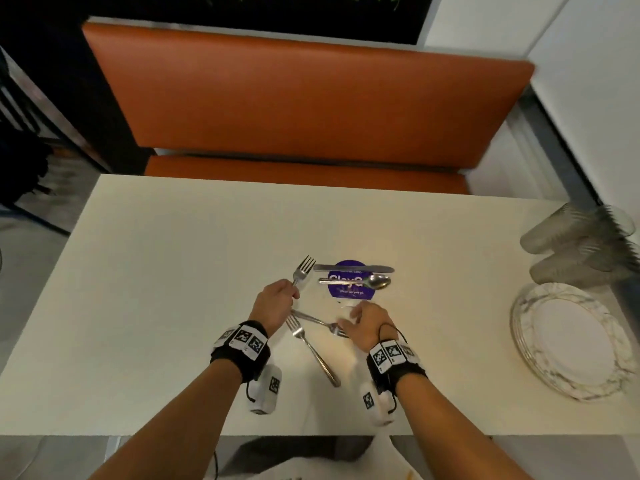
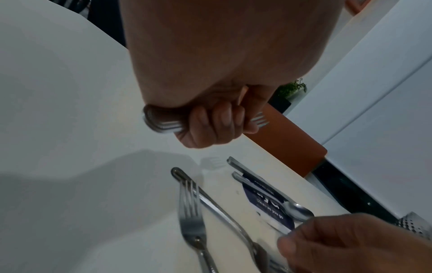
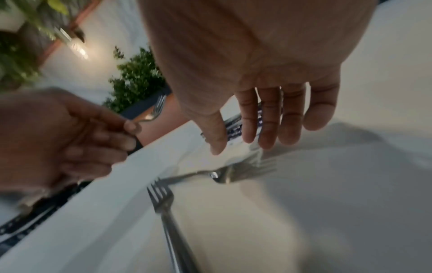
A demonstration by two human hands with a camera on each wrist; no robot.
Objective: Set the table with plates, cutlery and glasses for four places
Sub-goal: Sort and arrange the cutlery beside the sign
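Left hand: the left hand [image 1: 273,303] is curled in a fist round the handles of silver metal forks [image 1: 302,271]; the left wrist view shows more than one handle end stacked in the fist [image 2: 161,122], tines pointing away from the person.
Right hand: the right hand [image 1: 367,323] hovers over the table with fingers [image 3: 268,118] straight and slightly spread, holding nothing, just above the head of a loose fork.
Loose cutlery: two silver forks lie crossed between the hands, one long fork [image 1: 311,348] angled toward the near edge, the other fork [image 1: 322,323] running under the right hand.
Sticker: a round purple sticker [image 1: 349,289] sits mid-table; a silver knife [image 1: 353,268] and a silver spoon [image 1: 360,281] lie across it, side by side.
Plates: a stack of white marble-rimmed plates [image 1: 568,341] rests at the right edge.
Glasses: clear ribbed tumblers [image 1: 571,244] stand clustered beyond the plates.
Table: a cream rectangular table [image 1: 156,271], with an orange padded bench [image 1: 304,105] behind it.
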